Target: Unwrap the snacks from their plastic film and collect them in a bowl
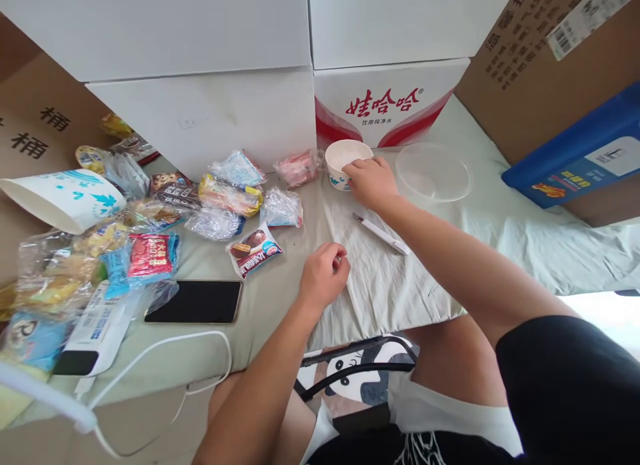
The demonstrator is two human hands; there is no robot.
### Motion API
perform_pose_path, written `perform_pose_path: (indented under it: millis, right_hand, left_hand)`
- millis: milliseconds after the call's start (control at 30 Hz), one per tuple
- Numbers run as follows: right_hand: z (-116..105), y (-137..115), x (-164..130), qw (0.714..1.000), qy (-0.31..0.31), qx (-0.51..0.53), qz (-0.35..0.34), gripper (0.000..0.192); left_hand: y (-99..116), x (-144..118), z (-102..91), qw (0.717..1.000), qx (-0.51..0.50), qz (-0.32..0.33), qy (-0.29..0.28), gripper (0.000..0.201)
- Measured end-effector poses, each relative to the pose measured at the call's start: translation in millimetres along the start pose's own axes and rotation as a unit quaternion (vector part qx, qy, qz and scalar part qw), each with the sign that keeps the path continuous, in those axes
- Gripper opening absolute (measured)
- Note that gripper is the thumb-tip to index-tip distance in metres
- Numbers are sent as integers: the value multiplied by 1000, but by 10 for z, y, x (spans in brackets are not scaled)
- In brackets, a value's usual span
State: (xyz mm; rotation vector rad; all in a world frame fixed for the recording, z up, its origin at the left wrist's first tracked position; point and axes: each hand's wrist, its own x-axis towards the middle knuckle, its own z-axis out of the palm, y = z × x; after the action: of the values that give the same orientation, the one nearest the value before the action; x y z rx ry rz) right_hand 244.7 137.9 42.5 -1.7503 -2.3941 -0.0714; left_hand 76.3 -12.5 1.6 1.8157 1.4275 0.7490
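Observation:
My right hand [373, 183] has its fingers on the near right rim of a white paper bowl [337, 180] with blue print; the bowl stands upright and its inside is partly hidden. My left hand [326, 275] rests on the cloth, fingers curled in, with nothing visible in them. A white utility knife [383, 234] lies between my hands, below the bowl. To the bowl's right is a clear round plastic lid [433, 172]. Left of my left hand lies a brown-and-white snack packet [255, 250].
Wrapped snacks [230, 193] are heaped on the left, beside a tipped paper cup [65, 200]. A black phone [195, 301] and a white cable [165, 342] lie nearer. White cartons [200, 125] line the back; a blue container [575, 152] stands right.

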Motion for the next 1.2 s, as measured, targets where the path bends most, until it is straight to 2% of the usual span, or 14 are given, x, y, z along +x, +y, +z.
perform_pose_path:
  millis: [100,200,267,367,467,567,600,667,767,833,933,1000,1100,1200]
  right_hand:
    - [-112,32,-12,1000,-5,-27,-2,26]
    - [-419,209,-219,998,62,-32,3,24]
    - [-664,446,-425,992,121,-39,26,22]
    - [-945,924,-789,978,161,-72,110,21]
    - [-1005,1397,-1209,960,158,-107,206,23]
    - [-868,1749,-1611,959,152,-100,218,28]
    - [-806,1839,-1714,959,157,-93,215,29]
    - [-701,1998,-1844,959,165,-82,215,30]
    - [-643,2233,-1820,966,130,-74,211,30]
    - [-652,2406,-1673,978,68,-75,183,31]
    - [-657,2678,-1313,986,-7,-76,151,28]
    - [-633,2850,-1013,985,-45,-70,154,24]
    - [-575,3050,-571,980,-55,-66,180,30]
    - [-513,3098,-345,975,-38,-52,211,66]
  left_hand:
    - [4,7,-21,1000,-19,-1,1,10]
    - [13,34,-33,999,-38,1,11,9]
    - [0,67,-27,999,-51,3,16,10]
    - [-50,97,-14,998,-50,18,20,11]
    - [-4,56,-18,997,-27,68,35,12]
    - [348,-13,56,992,-41,100,68,11]
    - [539,-15,140,990,-68,105,61,13]
    - [968,63,440,983,-118,139,-33,14]
    - [1523,446,1173,961,-157,123,-193,11]
    - [1740,838,1710,956,-168,64,-231,12]
    - [1867,1408,2313,966,-133,35,-220,14]
    - [1874,1658,2516,970,-121,41,-205,14]
    - [1836,1807,2594,970,-114,44,-210,13]
    - [1770,1789,2523,967,-115,45,-221,13]
